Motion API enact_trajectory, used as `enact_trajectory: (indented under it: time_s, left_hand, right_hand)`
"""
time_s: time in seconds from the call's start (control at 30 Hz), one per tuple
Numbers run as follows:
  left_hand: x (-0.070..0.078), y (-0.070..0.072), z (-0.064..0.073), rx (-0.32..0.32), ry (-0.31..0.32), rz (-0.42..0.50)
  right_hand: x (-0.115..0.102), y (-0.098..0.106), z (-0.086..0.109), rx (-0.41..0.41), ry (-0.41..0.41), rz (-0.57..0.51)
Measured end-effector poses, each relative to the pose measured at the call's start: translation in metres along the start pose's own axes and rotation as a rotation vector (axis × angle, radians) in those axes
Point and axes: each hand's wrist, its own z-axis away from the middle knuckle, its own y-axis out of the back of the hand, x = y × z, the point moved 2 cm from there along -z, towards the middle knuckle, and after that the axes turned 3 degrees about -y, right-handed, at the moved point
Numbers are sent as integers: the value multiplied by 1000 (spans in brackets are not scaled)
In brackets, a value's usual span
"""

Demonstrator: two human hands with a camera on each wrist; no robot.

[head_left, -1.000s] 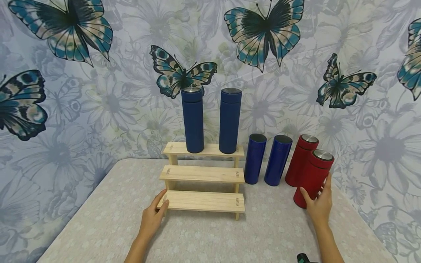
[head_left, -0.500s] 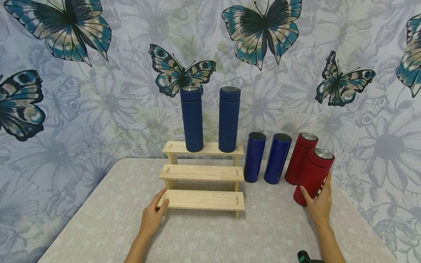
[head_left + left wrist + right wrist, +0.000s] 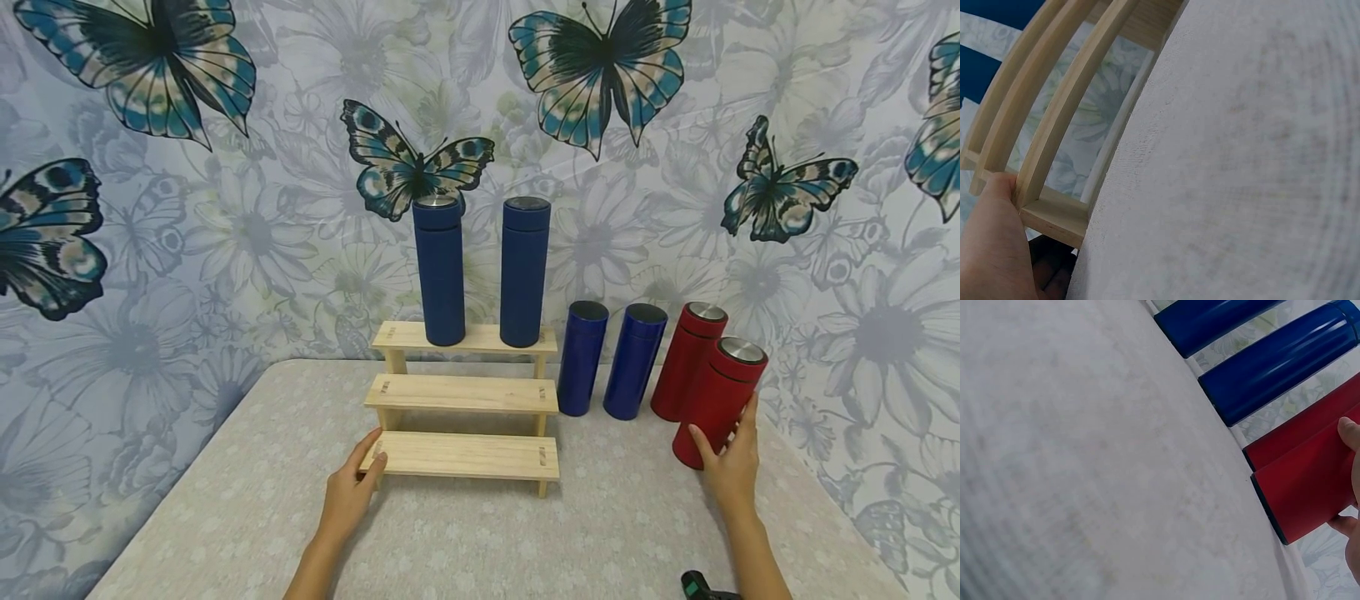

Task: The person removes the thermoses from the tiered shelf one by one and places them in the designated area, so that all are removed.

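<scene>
My left hand point(image 3: 349, 493) grips the left end of the lowest board of a three-step wooden display stand point(image 3: 457, 455), thumb on the board's front. In the left wrist view the other fingers are in shadow behind the end leg. My right hand point(image 3: 732, 472) holds the lower part of a red thermos point(image 3: 722, 400), thumb on its near side and fingers round the right. The thermos stands upright, its base at the tabletop in the right wrist view. Another red thermos point(image 3: 686, 358) is right behind it, partly hidden.
Two dark blue thermoses point(image 3: 441, 275) stand on the stand's top step. Two shinier, shorter blue thermoses point(image 3: 582, 358) stand on the table point(image 3: 480, 550) between stand and red ones. A butterfly-patterned wall point(image 3: 300, 250) rises behind. A dark object point(image 3: 699, 587) lies by the right forearm.
The head view shifts slightly. Both hands keep their holds on the stand and the red thermos, and nothing else visibly moves.
</scene>
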Motion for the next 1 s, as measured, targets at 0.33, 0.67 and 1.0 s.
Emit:
enact_trajectory:
  time_s: [0.33, 0.67, 1.0]
  left_hand:
    - [2, 0, 1, -4, -4, -1]
    - [4, 1, 1, -8, -6, -9]
    - [2, 0, 2, -2, 0, -14]
  right_hand:
    - [5, 2, 0, 25, 41, 3]
    - [-43, 10, -15, 365, 252, -124]
    - [-144, -38, 5, 192, 373, -309]
